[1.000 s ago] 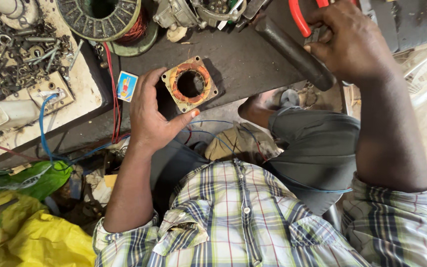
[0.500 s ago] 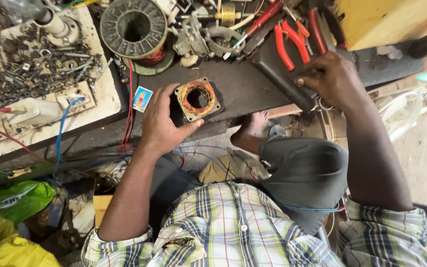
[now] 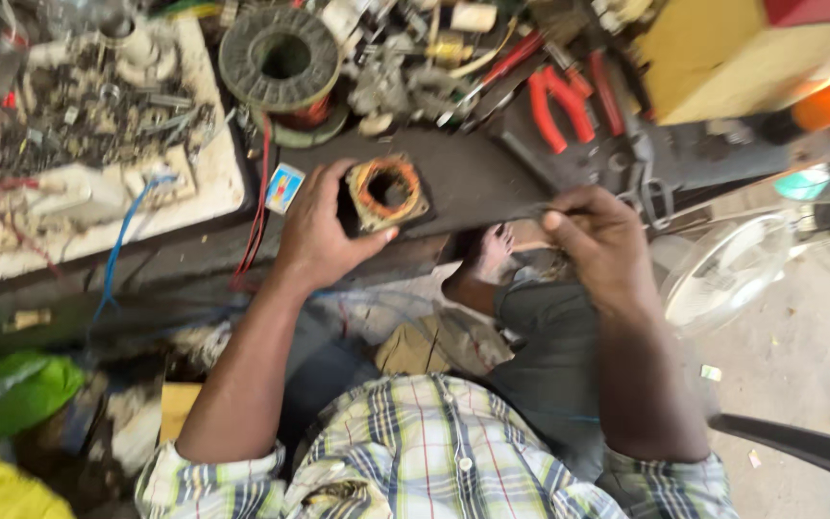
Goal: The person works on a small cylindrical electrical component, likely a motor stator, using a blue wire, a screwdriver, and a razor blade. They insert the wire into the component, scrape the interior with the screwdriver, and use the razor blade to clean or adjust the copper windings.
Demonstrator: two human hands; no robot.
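Note:
My left hand (image 3: pixel 321 231) grips a small square motor stator (image 3: pixel 386 192) with copper-orange windings, holding it flat on the dark workbench (image 3: pixel 473 178). My right hand (image 3: pixel 599 235) is at the bench's near edge, fingers pinched on a thin dark tool or wire that runs left along the edge; blur hides what it is. Red-handled pliers (image 3: pixel 559 106) lie just beyond the right hand. Both forearms come out of plaid shirt sleeves.
A large spool of copper wire (image 3: pixel 285 62) stands behind the stator. A white tray (image 3: pixel 213 183) of screws and scrap sits at left. A small colourful card (image 3: pixel 283 187) lies beside my left hand. A yellow box (image 3: pixel 722 58) is at the right, a white fan guard (image 3: pixel 722 274) below it.
My right hand has come down from the far tools to the bench's near edge, now pinching something thin. My left hand stays on the stator. The view has shifted.

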